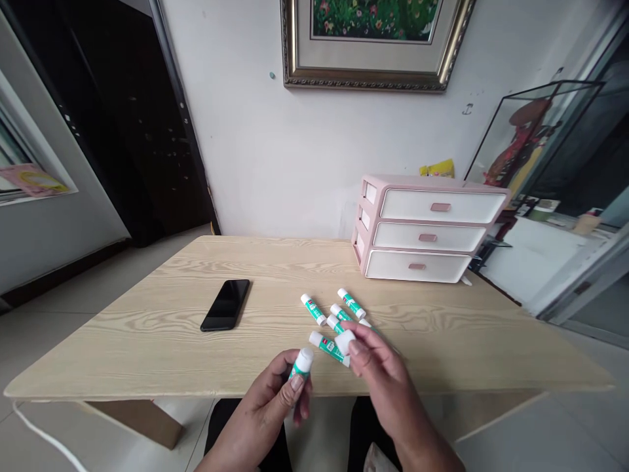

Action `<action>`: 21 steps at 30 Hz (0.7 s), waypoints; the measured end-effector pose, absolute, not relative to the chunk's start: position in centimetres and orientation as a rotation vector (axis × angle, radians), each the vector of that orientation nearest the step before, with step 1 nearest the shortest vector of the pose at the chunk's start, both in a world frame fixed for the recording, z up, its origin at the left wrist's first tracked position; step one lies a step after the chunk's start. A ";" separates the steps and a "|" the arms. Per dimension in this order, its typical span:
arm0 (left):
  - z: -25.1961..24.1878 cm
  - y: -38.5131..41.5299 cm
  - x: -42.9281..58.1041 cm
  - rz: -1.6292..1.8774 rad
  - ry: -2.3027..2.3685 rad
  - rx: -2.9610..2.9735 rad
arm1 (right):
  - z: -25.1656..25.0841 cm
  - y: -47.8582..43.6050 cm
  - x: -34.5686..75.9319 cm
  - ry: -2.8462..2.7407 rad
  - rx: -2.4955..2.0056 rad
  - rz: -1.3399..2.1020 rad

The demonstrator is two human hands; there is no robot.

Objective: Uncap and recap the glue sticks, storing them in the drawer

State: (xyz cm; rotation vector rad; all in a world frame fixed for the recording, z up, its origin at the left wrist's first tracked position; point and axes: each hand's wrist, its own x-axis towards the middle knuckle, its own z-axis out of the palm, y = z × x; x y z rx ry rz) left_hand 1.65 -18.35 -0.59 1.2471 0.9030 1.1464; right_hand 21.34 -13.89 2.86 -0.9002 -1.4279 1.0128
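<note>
- We hold a green-and-white glue stick (301, 364) upright in our left hand (268, 410), well in front of the pink drawer unit (422, 229) and a little left of it, just at the near edge of the wooden table (147, 341).
- Our left fingers and thumb are wrapped tight around the lower body of the glue stick, and its white top stands clear above them.
- Our right hand (381, 370) sits just beside the left, also in front of the drawer unit. Its thumb and fingertips pinch a small white cap (344, 342).
- The two hands are close together but do not touch. The white cap is held just to the right of the stick's top and slightly above it.
- A cluster of loose glue sticks (313, 309) lies flat on the table between our hands and the drawer unit, nearer to our hands. They point at slanting angles, and some touch or overlap.
- Our right hand hides part of that cluster, so we cannot tell the exact count.
- A black phone (225, 305) lies face up well to the left of the drawer unit, apart from the sticks.
- The drawer unit stands at the far side of the table near the wall, with all three of its drawers shut.
- A yellow packet (437, 169) shows just behind the drawer unit's top.
- A gilt-framed picture (373, 46) hangs on the wall above the drawer unit, and a glass case (531, 144) stands to its right.
</note>
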 end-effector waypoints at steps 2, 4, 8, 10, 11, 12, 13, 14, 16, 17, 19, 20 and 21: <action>-0.5 -18.7 2.0 1.127 0.871 1.209 | 2.2 -14.6 20.8 -1.513 -0.886 1.055; -0.3 -19.0 2.2 1.101 0.870 1.203 | 1.5 -14.8 20.6 -1.562 -0.881 1.063; 0.2 -19.5 2.0 1.055 0.914 1.242 | 0.4 -15.0 20.7 -1.632 -0.843 1.034; 0.2 -19.7 1.9 1.049 0.938 1.274 | 0.2 -15.1 20.8 -1.674 -0.836 1.018; 0.1 -19.7 1.8 1.049 0.947 1.288 | 0.2 -15.2 20.9 -1.690 -0.837 1.007; 0.0 -19.8 1.8 1.047 0.957 1.300 | 0.3 -15.4 21.0 -1.705 -0.839 0.996; -0.1 -19.8 1.7 1.043 0.968 1.309 | 0.4 -15.5 21.1 -1.720 -0.842 0.984; -0.2 -19.9 1.6 1.040 0.980 1.317 | 0.6 -15.6 21.2 -1.734 -0.846 0.969; -0.4 -20.0 1.5 1.039 1.002 1.329 | 1.0 -15.8 21.5 -1.774 -0.851 0.927; -0.4 -20.0 1.4 1.040 1.009 1.332 | 1.2 -15.9 21.6 -1.796 -0.852 0.897; -0.5 -20.2 1.4 1.042 1.015 1.335 | 1.5 -16.1 21.7 -1.835 -0.857 0.828; -0.4 -20.2 1.4 1.042 1.015 1.337 | 1.5 -16.3 21.7 -1.852 -0.861 0.796; -0.4 -20.3 1.4 1.043 1.014 1.342 | 1.5 -16.4 21.7 -1.866 -0.865 0.769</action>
